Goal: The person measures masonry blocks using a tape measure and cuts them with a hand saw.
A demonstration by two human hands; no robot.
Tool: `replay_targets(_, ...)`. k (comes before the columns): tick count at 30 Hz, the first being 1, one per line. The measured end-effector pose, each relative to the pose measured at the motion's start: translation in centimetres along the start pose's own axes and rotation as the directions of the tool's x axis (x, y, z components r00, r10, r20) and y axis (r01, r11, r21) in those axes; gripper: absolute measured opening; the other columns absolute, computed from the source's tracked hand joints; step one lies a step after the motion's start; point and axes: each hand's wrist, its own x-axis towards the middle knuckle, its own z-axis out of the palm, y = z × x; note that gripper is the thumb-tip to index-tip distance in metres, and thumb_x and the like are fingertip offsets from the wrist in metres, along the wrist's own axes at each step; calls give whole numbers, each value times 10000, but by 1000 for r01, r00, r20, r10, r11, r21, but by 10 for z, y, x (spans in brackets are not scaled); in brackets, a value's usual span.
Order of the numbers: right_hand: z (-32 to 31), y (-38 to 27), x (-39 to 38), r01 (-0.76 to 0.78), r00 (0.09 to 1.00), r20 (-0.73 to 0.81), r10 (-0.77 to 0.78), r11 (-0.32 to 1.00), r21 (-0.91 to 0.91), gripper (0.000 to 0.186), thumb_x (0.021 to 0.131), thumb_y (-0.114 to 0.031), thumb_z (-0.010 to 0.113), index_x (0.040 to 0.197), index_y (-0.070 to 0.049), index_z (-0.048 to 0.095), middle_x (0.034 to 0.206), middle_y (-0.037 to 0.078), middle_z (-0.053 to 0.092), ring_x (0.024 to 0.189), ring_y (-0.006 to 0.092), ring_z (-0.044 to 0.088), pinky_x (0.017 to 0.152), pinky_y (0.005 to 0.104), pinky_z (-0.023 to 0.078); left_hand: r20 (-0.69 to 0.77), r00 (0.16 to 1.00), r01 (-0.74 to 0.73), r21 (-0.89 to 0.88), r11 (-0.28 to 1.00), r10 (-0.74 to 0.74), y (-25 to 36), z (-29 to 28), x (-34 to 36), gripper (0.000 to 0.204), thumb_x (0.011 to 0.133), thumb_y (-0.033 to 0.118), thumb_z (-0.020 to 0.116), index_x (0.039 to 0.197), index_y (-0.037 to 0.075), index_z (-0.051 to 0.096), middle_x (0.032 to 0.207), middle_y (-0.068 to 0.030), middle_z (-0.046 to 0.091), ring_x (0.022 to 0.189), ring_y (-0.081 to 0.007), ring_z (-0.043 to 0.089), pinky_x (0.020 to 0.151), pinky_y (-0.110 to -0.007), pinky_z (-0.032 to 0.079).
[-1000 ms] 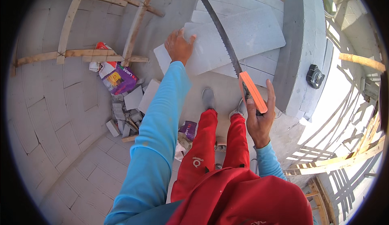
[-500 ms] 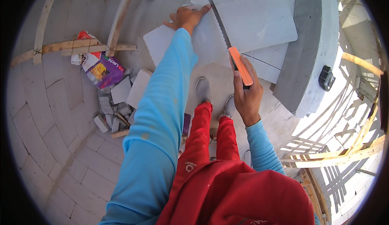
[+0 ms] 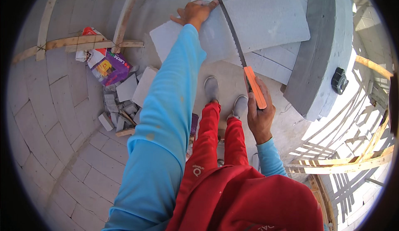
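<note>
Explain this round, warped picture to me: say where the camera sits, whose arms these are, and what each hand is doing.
The camera is worn on a person's head and looks straight down, so you see their own body: red trousers, grey shoes, blue sleeves. Its wide lens bends straight edges, which is why the walls curve.

There is no machine here, only two bare hands. The left hand is stretched forward and presses flat on a pale grey building block that lies on others. The right hand grips the orange handle of a long hand saw, whose toothed blade lies across that block.

To the left, against the block wall, lie broken block pieces, a purple and white bag and wooden laths. A small black object sits on the thick wall to the right.
</note>
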Motion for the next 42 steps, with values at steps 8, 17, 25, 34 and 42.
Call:
replay_targets(8,15,4,13,39,999,-36,-39,999,-10,462,958,-49,633,1413,-35,554,1343,177,659,959,289,746,797,354,588,-5,999,-42,-7,999,42,-6,7,5,594,814,759,659,1134,276,788,1308,-73,687,1449,-373,331,1174,-649,-62)
replay_targets(17,-23,27,-83,-35,999,6,35,999,-24,422,1019,-123,603,1410,22,535,1373,204,634,1206,325,675,964,392,558,-19,998,-63,16,998,63,-6,7,3,597,819,774,640,1145,296,783,1321,-53,683,1456,-382,327,1167,-664,-46)
replay_targets(25,17,42,-11,125,989,-82,-123,992,22,515,923,-50,680,1419,-30,542,1345,196,653,1004,344,738,846,378,596,-78,979,-177,140,974,189,-26,20,6,807,844,825,547,1410,255,621,1502,-146,505,1526,-392,191,1183,-663,-60)
replay_targets(34,6,49,-26,74,997,-32,-71,992,99,515,910,-45,674,1410,-22,552,1358,190,649,1051,344,730,880,387,592,-118,933,-303,254,919,341,-44,37,-23,1178,732,888,616,1621,190,281,1674,-241,152,1574,-401,-56,1192,-664,-104)
replay_targets(42,-21,64,-73,63,998,11,-64,996,70,513,909,-31,665,1405,9,541,1357,209,642,1079,360,718,874,386,603,-75,950,-272,275,922,303,-42,38,-20,1177,708,894,634,1614,223,296,1671,-240,163,1573,-408,-51,1187,-666,-111)
